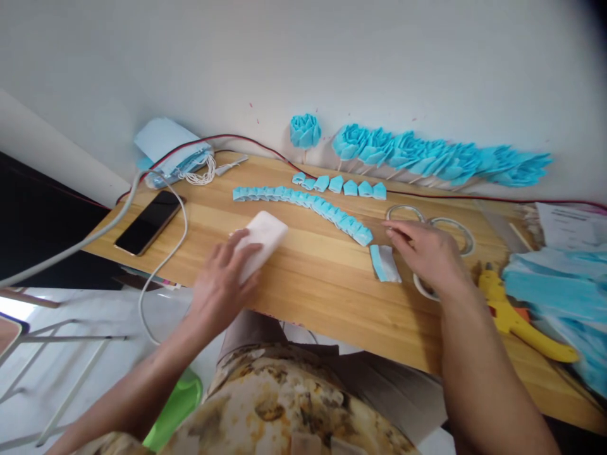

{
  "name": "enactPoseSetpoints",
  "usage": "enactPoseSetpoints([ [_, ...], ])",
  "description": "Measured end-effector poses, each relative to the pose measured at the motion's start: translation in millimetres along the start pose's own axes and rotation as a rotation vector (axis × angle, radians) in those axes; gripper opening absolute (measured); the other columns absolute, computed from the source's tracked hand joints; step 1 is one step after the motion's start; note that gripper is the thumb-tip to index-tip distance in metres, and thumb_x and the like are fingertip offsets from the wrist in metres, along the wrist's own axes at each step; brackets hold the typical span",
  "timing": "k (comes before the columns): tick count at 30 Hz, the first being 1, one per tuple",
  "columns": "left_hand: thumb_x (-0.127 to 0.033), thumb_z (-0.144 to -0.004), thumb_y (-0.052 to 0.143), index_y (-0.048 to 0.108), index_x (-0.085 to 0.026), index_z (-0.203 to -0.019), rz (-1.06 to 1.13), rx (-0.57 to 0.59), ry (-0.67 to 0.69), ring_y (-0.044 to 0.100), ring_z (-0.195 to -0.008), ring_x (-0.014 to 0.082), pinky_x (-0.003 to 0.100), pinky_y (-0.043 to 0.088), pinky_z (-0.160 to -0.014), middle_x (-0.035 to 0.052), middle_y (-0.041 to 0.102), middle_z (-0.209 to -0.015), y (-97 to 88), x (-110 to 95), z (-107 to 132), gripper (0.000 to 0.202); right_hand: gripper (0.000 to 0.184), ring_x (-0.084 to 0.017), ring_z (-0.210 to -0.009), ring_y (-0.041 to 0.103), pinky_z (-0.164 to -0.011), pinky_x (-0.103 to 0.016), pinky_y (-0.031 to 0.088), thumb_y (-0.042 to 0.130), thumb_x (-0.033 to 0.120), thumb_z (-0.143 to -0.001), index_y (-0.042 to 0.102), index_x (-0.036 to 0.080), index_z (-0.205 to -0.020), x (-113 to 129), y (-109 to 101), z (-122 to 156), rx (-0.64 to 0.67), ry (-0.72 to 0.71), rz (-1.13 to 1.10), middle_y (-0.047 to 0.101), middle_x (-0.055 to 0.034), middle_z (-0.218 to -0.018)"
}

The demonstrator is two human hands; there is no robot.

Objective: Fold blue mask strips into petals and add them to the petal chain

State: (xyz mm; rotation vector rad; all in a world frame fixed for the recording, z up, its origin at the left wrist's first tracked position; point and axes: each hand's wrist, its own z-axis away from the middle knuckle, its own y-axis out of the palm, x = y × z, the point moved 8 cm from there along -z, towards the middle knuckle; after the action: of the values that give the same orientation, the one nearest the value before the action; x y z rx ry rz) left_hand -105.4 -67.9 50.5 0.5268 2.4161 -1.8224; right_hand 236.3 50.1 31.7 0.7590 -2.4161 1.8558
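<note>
My left hand (230,272) grips a white, rounded-edge block that looks like a power bank (265,230), fingers over its top and thumb at its near side. My right hand (424,249) is over the right half of the table, thumb and forefinger pinched together; whatever is between them is too small to make out. Just left of it lies a folded blue-and-white fabric piece (385,263). A curved row of overlapping folded blue petals (308,202) runs across the middle. Behind it is a shorter row of separate petals (349,187). Rolls of tape (462,234) lie partly under my right hand.
Blue fabric roses (417,151) on sticks lean against the wall. A yellow glue gun (526,332) and blue fabric sheets (559,284) lie at right. At left are a phone (150,222), a stack of face masks (171,148) and a white cable (186,221).
</note>
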Motion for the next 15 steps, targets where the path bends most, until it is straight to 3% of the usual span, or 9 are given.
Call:
enactPoseSetpoints([
  [2,-0.026,-0.096,0.056,0.059,-0.023,-0.128,0.011,0.047,0.032,0.055,-0.127,0.0333,0.052,0.052,-0.103,0.0124,0.050,-0.151,18.5,-18.6,-1.7,0.033,0.032,-0.029,-0.101,0.075,-0.080,-0.039,0.056,0.050,0.035,-0.098,0.075,0.028,-0.117,-2.4,0.8,0.1,0.015,0.017,0.004,0.079,-0.0062,-0.115],
  [5,-0.024,-0.096,0.053,0.060,-0.022,-0.129,-0.022,0.082,-0.011,0.053,-0.126,0.0357,0.055,0.052,-0.101,0.0133,0.050,-0.151,36.0,-27.7,-4.1,0.034,0.033,-0.030,-0.102,0.075,-0.081,-0.040,0.056,0.050,0.035,-0.098,0.075,0.027,-0.118,-4.9,1.5,0.2,0.029,0.033,0.001,0.079,-0.0073,-0.115],
  [11,-0.027,-0.097,0.053,0.059,-0.023,-0.135,-0.094,0.127,-0.090,0.053,-0.126,0.0375,0.058,0.048,-0.104,0.0137,0.049,-0.151,36.7,-13.0,-8.1,0.039,0.033,-0.031,-0.102,0.075,-0.079,-0.041,0.056,0.051,0.034,-0.097,0.076,0.025,-0.116,0.4,0.9,0.4,0.039,0.018,0.004,0.079,-0.0084,-0.115],
  [15,-0.029,-0.097,0.052,0.058,-0.024,-0.135,-0.127,0.097,-0.153,0.056,-0.123,0.0371,0.058,0.048,-0.104,0.0134,0.050,-0.151,31.5,9.5,-10.1,0.039,0.031,-0.030,-0.100,0.075,-0.078,-0.040,0.056,0.052,0.032,-0.097,0.076,0.028,-0.117,1.3,-1.3,0.3,0.049,0.038,0.023,0.079,-0.0070,-0.113],
])
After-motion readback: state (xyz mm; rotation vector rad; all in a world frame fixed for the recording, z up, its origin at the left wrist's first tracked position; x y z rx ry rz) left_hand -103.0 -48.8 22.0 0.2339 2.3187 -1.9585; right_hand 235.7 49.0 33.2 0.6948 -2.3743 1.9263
